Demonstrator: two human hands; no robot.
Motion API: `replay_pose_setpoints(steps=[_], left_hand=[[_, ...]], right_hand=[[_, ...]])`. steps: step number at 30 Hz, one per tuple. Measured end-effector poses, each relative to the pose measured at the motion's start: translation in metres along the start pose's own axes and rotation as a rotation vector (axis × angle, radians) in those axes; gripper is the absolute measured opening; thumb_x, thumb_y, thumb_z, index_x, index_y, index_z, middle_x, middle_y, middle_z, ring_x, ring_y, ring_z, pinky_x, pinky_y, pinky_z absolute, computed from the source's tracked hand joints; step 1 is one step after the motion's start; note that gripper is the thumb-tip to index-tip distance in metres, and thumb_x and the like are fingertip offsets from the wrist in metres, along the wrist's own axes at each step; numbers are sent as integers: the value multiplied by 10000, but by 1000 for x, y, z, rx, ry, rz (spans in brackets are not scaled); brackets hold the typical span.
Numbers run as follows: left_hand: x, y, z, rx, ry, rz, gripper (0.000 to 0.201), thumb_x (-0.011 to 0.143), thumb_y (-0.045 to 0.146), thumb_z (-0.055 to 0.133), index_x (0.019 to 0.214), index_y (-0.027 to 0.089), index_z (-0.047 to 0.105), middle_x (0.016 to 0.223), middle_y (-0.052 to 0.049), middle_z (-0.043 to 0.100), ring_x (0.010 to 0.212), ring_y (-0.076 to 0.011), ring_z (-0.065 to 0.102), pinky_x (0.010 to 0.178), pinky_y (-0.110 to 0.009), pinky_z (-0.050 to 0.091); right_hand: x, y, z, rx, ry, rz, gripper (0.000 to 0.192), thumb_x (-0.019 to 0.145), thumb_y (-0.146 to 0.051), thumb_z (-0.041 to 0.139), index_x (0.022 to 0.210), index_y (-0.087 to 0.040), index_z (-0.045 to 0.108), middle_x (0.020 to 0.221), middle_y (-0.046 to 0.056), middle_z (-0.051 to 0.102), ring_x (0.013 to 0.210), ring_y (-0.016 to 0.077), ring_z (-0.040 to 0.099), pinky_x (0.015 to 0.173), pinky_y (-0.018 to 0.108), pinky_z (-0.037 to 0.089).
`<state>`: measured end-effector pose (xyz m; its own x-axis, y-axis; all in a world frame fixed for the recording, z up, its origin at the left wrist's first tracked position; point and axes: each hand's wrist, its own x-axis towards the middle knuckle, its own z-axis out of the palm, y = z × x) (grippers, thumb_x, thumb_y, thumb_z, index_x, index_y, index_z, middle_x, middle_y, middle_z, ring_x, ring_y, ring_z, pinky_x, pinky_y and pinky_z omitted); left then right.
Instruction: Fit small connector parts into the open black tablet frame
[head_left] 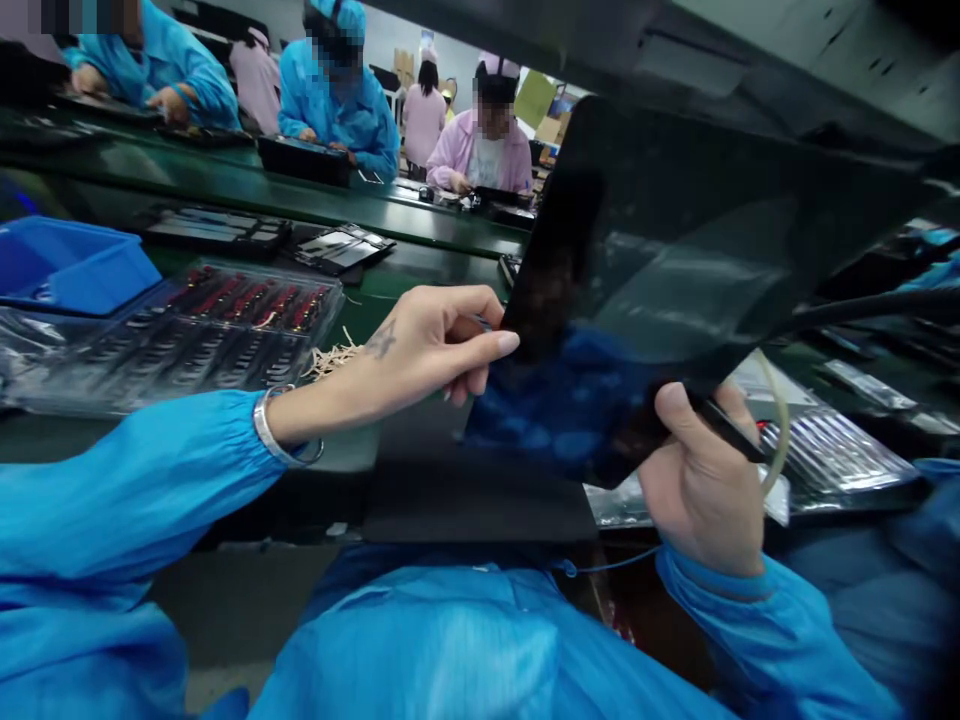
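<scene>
head cam | looks fwd+down | close over workbench

blue bin — far left | clear parts tray (red pieces inside) | co-workers — across green belt

The big shiny panel is black (with blue showing in it), the bin is bright blue, the sleeves are blue, and the bracelet is silver

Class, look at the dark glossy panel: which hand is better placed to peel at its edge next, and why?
Probably the left hand: its fingertips already pinch the dark panel at its left edge, while the right hand grips the bottom edge, supporting it.
</scene>
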<state>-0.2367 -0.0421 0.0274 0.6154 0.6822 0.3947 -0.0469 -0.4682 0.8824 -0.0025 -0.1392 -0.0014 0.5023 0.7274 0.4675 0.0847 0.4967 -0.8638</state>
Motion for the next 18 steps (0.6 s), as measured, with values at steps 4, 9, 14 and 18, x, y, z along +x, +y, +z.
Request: replay_pose_setpoints(steps=[4,9,14,18], left_hand=[[5,-10,5,-64,61,-49,425,986,414,631,673,148,522,528,8,626,387,-53,531,387,-131,390],[10,-32,7,-239,57,-248,497,1025,388,576,609,124,516,517,-11,621,373,-39,516,381,-122,362],[13,-42,8,-316,69,-391,460,1050,294,530,624,130,478,512,4,607,363,-26,498,372,-113,333],[16,-45,8,-329,75,-427,448,1045,286,535,630,137,461,495,8,598,351,-26,494,362,-112,325]], right_hand=[[0,-3,-6,-25,-59,224,235,861,-300,759,1095,-282,745,1278,-8,721,1292,218,632,1207,434,448],[2,8,-11,-50,-232,370,196,939,-367,647,1111,-333,733,1243,-3,745,1173,245,713,1029,478,599],[6,22,-15,-17,-283,480,263,957,-365,622,1211,-362,693,1201,-23,763,1187,217,707,1042,454,599],[6,26,-16,22,-238,557,319,934,-365,663,1252,-340,675,1239,-14,750,1167,220,717,1030,438,609]])
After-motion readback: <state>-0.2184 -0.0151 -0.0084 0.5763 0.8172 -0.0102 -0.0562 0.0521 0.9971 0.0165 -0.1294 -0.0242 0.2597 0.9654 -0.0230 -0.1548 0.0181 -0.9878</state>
